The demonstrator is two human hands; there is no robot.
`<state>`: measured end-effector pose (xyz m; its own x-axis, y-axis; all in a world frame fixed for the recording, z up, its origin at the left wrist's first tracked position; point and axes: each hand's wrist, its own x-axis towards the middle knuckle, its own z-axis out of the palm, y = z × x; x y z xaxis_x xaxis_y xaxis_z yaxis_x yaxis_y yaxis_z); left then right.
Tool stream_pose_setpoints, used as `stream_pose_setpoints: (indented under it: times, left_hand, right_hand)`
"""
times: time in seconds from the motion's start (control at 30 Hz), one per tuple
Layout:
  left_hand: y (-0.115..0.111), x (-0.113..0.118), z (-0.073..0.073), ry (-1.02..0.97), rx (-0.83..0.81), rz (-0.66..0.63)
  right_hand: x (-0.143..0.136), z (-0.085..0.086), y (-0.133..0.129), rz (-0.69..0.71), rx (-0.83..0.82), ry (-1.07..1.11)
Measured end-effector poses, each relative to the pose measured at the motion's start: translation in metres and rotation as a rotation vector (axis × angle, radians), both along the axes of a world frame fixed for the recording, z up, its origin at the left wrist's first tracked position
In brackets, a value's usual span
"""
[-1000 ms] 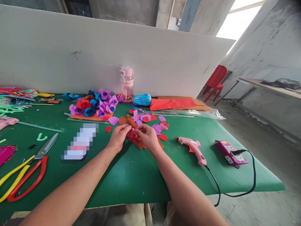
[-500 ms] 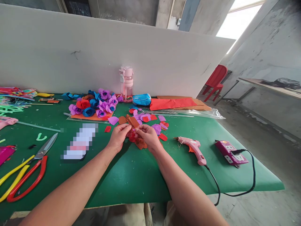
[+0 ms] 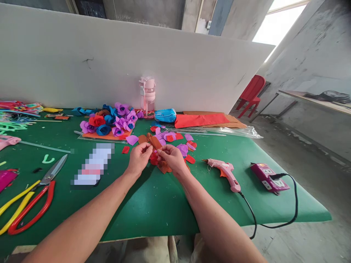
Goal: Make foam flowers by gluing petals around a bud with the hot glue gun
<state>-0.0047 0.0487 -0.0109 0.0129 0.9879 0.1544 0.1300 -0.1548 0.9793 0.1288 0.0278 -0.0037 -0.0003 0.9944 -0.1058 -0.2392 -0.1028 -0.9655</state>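
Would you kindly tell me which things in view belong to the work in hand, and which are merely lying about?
Seemingly part of the job:
brown piece, held by left hand and right hand
loose petal-shaped pieces
flowers
probably the glue gun and scissors, both unheld

Seemingly just lying about:
pink bottle
blue packet
red chair

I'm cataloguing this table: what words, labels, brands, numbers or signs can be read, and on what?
"B" or "8", unclear which: magenta box.
Box's other marks: too blurred.
Pink glue gun label: too small.
Blue packet markings: too small.
Back wall writing: too faint.
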Motion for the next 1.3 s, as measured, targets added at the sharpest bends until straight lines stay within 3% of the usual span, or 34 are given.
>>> stream_pose_setpoints:
  times: [0.2, 0.37, 0.47, 0.63, 0.93, 1.3]
  left_hand:
    - [0.0, -0.001, -0.002, -0.014, 0.012, 0.014]
    - [-0.001, 0.001, 0.004, -0.241, -0.085, 0.005]
    - [-0.001, 0.001, 0.008, -0.361, -0.173, -0.033]
    - [-0.002, 0.002, 0.009, -0.362, -0.226, -0.128]
    - [-0.003, 0.003, 0.01, -0.393, -0.25, -0.163]
    - [-0.005, 0.003, 0.014, -0.508, -0.332, -0.177]
  right_hand:
    - [0.001, -0.002, 0.0, 0.012, 0.016, 0.015]
    - [0.002, 0.001, -0.001, 0.034, -0.015, 0.115]
    - [0.004, 0.005, -0.002, 0.074, -0.053, 0.248]
    - [0.005, 0.004, -0.002, 0.111, -0.059, 0.334]
    - [0.004, 0.003, -0.001, 0.148, -0.076, 0.355]
    - [0.003, 0.007, -0.003, 0.105, -0.059, 0.208]
